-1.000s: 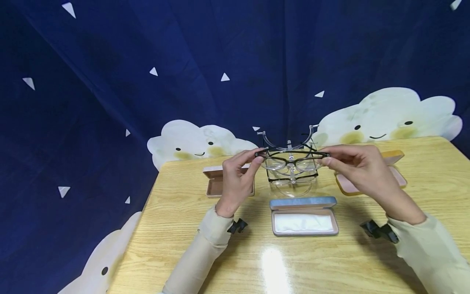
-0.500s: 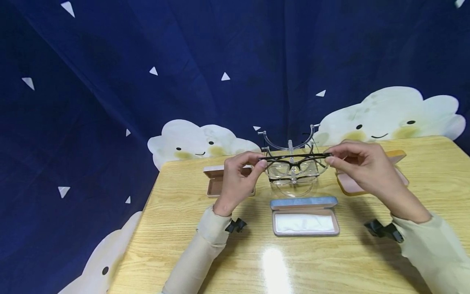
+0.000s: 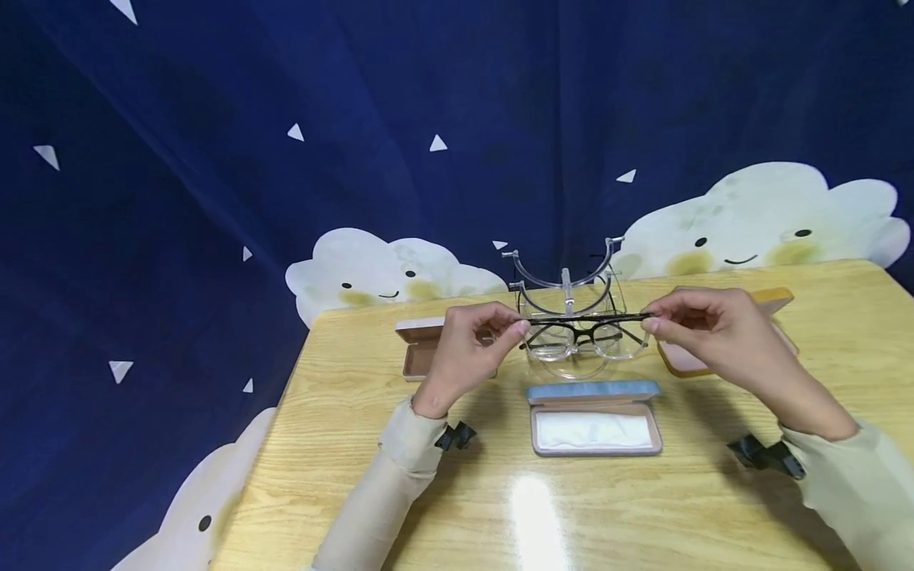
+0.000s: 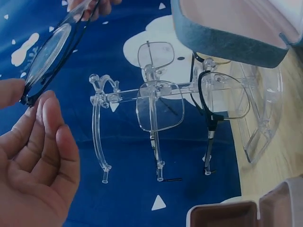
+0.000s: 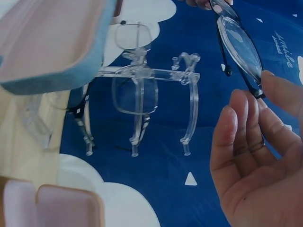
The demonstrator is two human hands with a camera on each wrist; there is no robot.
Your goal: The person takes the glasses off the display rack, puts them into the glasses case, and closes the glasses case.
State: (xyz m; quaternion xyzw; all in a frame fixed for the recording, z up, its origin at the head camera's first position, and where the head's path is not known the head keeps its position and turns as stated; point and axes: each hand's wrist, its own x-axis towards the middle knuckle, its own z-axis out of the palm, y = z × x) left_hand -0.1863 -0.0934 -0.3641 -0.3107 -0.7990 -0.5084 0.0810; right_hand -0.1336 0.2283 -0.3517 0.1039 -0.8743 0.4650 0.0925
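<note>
Both hands hold one pair of black-and-clear eyeglasses (image 3: 584,319) level above the table, in front of a clear display stand (image 3: 566,279). My left hand (image 3: 467,349) pinches the left end of the frame between thumb and fingers. At the right end, my right hand (image 3: 724,337) does the same. The lens (image 4: 51,53) shows edge-on in the left wrist view, and the frame (image 5: 239,43) slants down to the thumb in the right wrist view. On the stand's arms sit a thin-rimmed pair (image 4: 160,127) and a pair with black upper rims (image 4: 204,94).
An open blue glasses case (image 3: 593,390) with a white cloth (image 3: 594,431) lies nearest on the wooden table (image 3: 457,507). An open brown case (image 3: 417,362) is partly behind the left hand. A yellow case (image 3: 678,363) stands open behind the right hand.
Both hands have brought the eyeglasses slightly lower and to the right, away from the stand's upper arms. The frame has tipped, so its top edge now faces the head camera more.
</note>
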